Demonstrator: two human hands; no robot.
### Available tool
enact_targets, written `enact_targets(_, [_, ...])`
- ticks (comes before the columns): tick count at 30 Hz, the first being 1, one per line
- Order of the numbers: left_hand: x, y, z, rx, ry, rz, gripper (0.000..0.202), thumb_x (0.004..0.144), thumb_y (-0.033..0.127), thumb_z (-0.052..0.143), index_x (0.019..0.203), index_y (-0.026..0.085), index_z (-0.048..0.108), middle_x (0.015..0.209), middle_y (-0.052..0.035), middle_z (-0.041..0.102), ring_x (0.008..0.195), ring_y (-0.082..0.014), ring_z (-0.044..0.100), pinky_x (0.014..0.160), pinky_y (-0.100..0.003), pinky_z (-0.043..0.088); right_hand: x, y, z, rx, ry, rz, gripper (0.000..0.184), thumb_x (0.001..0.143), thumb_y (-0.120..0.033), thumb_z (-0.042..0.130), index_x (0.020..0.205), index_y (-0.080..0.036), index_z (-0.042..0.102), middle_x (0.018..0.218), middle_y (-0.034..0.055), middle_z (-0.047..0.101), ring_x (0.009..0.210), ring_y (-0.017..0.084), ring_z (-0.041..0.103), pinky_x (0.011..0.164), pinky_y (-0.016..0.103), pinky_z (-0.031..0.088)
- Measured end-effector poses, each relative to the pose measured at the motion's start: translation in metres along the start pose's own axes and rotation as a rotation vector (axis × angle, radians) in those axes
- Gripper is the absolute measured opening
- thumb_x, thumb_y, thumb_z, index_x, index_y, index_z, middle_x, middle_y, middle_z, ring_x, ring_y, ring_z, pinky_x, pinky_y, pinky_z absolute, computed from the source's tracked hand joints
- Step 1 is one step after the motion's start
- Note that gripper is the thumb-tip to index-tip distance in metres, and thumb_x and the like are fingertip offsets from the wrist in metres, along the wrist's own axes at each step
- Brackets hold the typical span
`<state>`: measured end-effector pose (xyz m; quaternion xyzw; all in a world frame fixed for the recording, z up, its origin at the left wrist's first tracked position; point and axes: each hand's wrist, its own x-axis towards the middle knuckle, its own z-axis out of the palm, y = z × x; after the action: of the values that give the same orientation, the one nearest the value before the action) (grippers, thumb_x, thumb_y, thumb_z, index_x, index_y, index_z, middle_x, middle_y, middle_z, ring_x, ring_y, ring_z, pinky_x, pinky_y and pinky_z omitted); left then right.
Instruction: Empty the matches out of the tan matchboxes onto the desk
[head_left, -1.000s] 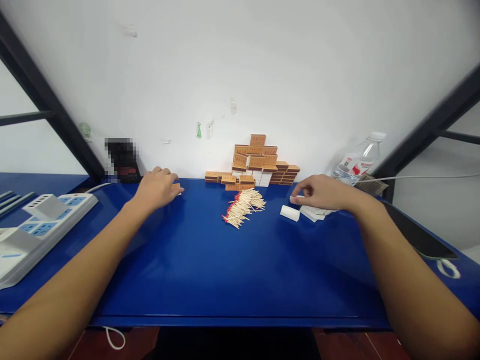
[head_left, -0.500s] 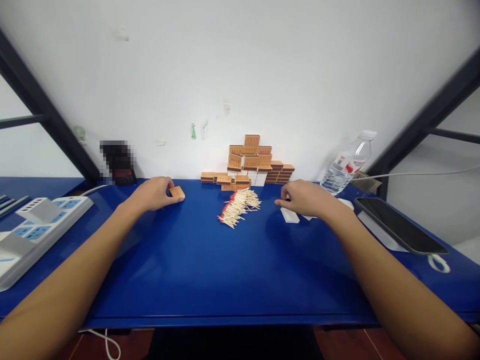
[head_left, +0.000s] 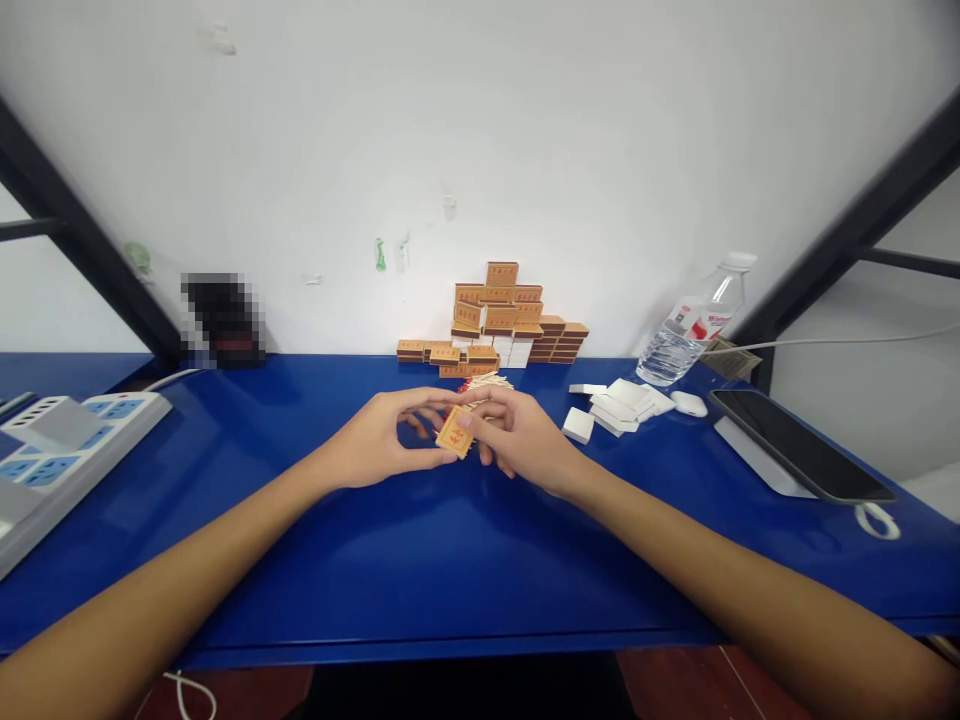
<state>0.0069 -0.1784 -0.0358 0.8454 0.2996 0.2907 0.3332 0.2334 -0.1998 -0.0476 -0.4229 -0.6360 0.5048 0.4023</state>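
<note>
At the bottom of the frame, a white cable (head_left: 187, 695) hangs at lower left, below the front edge of the blue worktop (head_left: 450, 570). In the centre, the two hands meet over a small orange matchbox (head_left: 453, 436), held tilted with its printed face showing. The left hand (head_left: 367, 440) has its grip closed on the box, thumb at the lower edge and fingers curved round the upper side. The right hand (head_left: 529, 440) also grips it, thumb pressed on the printed face; its other fingers curl beneath.

At the left edge, a white power strip (head_left: 82, 485) with blue sockets runs slantwise. At the right, a black phone (head_left: 799, 440) lies at an angle, with a white loop (head_left: 877, 520) at its near end.

Just behind the hands, and partly covered by them, is a heap of red-tipped matches (head_left: 491, 382). Right of centre lies a loose pile of white pieces (head_left: 626, 400).

Farther back, a stepped stack of matchboxes (head_left: 499, 320) stands near the pale wall (head_left: 585, 150), with one box on top. A clear bottle (head_left: 679, 335) with a white cap leans at right; a pixelated dark object (head_left: 225, 320) is at left.
</note>
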Motion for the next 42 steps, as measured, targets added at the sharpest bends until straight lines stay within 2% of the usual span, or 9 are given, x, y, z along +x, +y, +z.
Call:
enact_targets(4, [-0.002,-0.002,0.014,0.234,0.225,0.106,0.062,0.081,0.035,0.086,0.137,0.025,0.062,0.126,-0.0065,0.073,0.101,-0.0219,0.071,0.088,-0.037,0.059,-0.001,0.005,0.005,0.164,0.227,0.008,0.048,0.079,-0.054,0.083,0.103,-0.022,0.056,0.074,-0.0015,0.068,0.052,0.012,0.06,0.032,0.019,0.04])
enact_targets(9, [-0.004,-0.003,0.021,0.39,0.361,0.232,0.037,0.09,0.032,0.079,0.125,0.024,0.068,0.114,-0.005,0.077,0.1,-0.0215,0.07,0.089,-0.038,0.058,-0.004,0.001,0.007,0.163,0.181,-0.013,0.046,0.081,-0.059,0.079,0.095,-0.022,0.055,0.078,0.0018,0.071,0.061,0.016,0.066,0.035,0.02,0.044])
enact_targets(11, [-0.003,-0.004,0.018,0.402,0.418,0.218,0.036,0.089,0.031,0.079,0.123,0.024,0.07,0.108,-0.0044,0.077,0.094,-0.0208,0.07,0.085,-0.037,0.059,-0.002,-0.002,0.001,0.138,0.215,-0.049,0.046,0.082,-0.06,0.078,0.096,-0.022,0.056,0.083,0.0031,0.07,0.066,0.017,0.067,0.038,0.021,0.048])
enact_targets(17, [-0.002,-0.008,0.009,0.391,0.522,0.117,0.039,0.087,0.03,0.08,0.125,0.024,0.071,0.109,-0.005,0.077,0.094,-0.0204,0.069,0.084,-0.037,0.058,0.007,-0.007,-0.015,0.137,0.561,-0.183,0.044,0.082,-0.055,0.077,0.104,-0.024,0.055,0.103,0.0043,0.065,0.078,0.015,0.063,0.044,0.02,0.05])
enact_targets(23, [-0.004,-0.006,0.014,0.377,0.483,0.169,0.035,0.089,0.027,0.079,0.122,0.023,0.071,0.106,-0.0034,0.077,0.092,-0.0189,0.07,0.083,-0.034,0.057,-0.008,-0.003,0.011,0.131,0.043,-0.07,0.037,0.087,-0.056,0.073,0.099,-0.024,0.058,0.099,0.0051,0.066,0.088,0.02,0.065,0.051,0.026,0.057])
enact_targets(28, [-0.004,-0.006,0.015,0.368,0.451,0.151,0.037,0.087,0.031,0.082,0.122,0.024,0.072,0.109,-0.0044,0.078,0.095,-0.0214,0.072,0.086,-0.037,0.059,-0.005,-0.004,0.005,0.087,0.225,-0.066,0.037,0.088,-0.057,0.072,0.094,-0.022,0.064,0.089,0.0047,0.065,0.083,0.019,0.064,0.048,0.024,0.053])
enact_targets(33, [-0.004,-0.006,0.015,0.366,0.444,0.205,0.034,0.09,0.032,0.079,0.122,0.024,0.072,0.113,-0.0057,0.078,0.099,-0.0222,0.073,0.088,-0.039,0.06,-0.007,-0.003,0.006,0.091,0.018,-0.046,0.035,0.089,-0.056,0.072,0.099,-0.023,0.068,0.09,0.0046,0.066,0.084,0.02,0.065,0.051,0.026,0.056])
enact_targets(37, [-0.004,-0.008,0.015,0.4,0.426,0.195,0.04,0.088,0.038,0.082,0.124,0.025,0.071,0.114,-0.005,0.079,0.098,-0.0223,0.073,0.087,-0.039,0.06,-0.005,-0.001,-0.001,0.039,0.132,-0.034,0.037,0.089,-0.058,0.072,0.088,-0.021,0.069,0.077,0.0032,0.065,0.071,0.017,0.062,0.05,0.026,0.053])
enact_targets(42, [-0.003,-0.012,0.013,0.44,0.408,0.171,0.042,0.087,0.043,0.083,0.123,0.025,0.071,0.11,-0.0047,0.079,0.09,-0.0217,0.073,0.082,-0.037,0.059,0.001,-0.003,-0.011,-0.016,0.145,0.008,0.038,0.085,-0.057,0.074,0.08,-0.02,0.068,0.07,0.0016,0.065,0.053,0.012,0.052,0.044,0.025,0.047])
